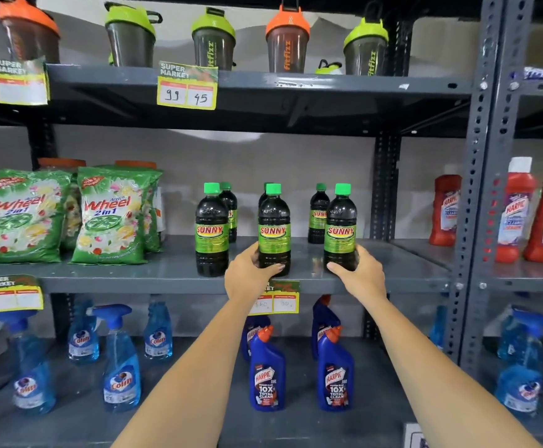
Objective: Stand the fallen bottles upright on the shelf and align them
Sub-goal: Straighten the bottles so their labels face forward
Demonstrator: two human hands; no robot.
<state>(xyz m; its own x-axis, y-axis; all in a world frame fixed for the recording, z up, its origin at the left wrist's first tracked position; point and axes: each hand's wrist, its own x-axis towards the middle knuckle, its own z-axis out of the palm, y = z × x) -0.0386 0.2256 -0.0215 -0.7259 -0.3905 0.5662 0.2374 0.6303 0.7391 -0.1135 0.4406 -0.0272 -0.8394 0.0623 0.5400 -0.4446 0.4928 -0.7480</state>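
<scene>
Several dark Sunny bottles with green caps stand upright on the middle grey shelf (166, 270), in a front row and a back row. My left hand (247, 273) grips the base of the front middle bottle (274, 227). My right hand (357, 273) wraps the base of the front right bottle (341, 224). The front left bottle (212, 231) stands alone, untouched. Behind them stand three more: back left (229, 205), a back middle bottle mostly hidden, and back right (318, 215). No bottle lies on its side.
Green Wheel detergent bags (112, 218) fill the shelf's left part. Red Harpic bottles (515, 208) stand at the right past the upright post (477, 189). Shaker cups (288, 40) line the shelf above. Blue Colin sprays (121, 360) and blue Harpic bottles (267, 370) stand below.
</scene>
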